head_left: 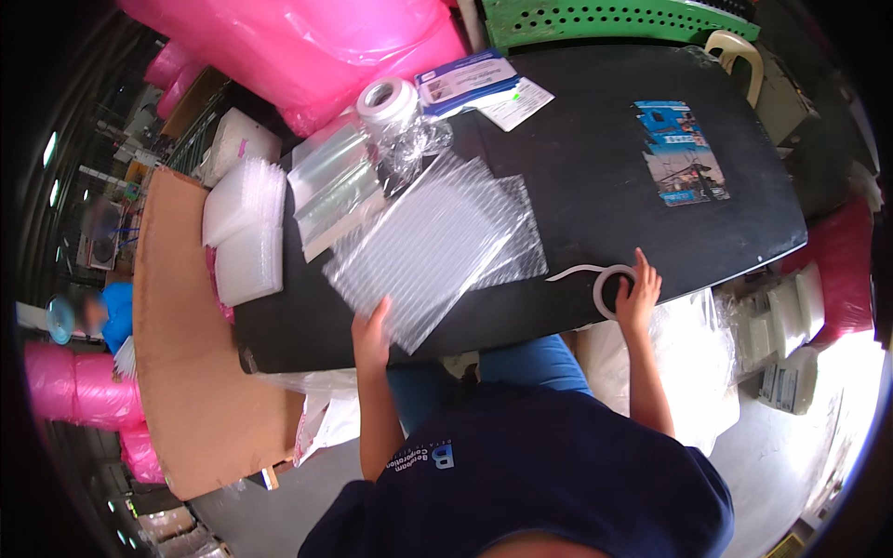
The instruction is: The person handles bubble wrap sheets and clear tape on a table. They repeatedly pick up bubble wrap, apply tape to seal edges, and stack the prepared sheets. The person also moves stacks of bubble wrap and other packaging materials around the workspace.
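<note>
A ribbed, translucent plastic sheet (423, 237) lies over other clear plastic sheets (523, 223) on the black table. My left hand (372, 339) pinches its near left corner, thumb on top and the other fingers partly hidden. At the table's near edge, my right hand (640, 296) is on a roll of white tape (602, 296), fingers around its right side and the index finger pointing away. A loose strip of tape curls off the roll to the left.
White foam pouches (246, 232) are stacked at the table's left. Behind the sheets are a clear film roll (387, 100) and blue-and-white printed packets (465, 82). A torn picture sticker (681, 153) marks the table's right. Brown cardboard (172, 325) and large pink rolls (307, 42) stand around.
</note>
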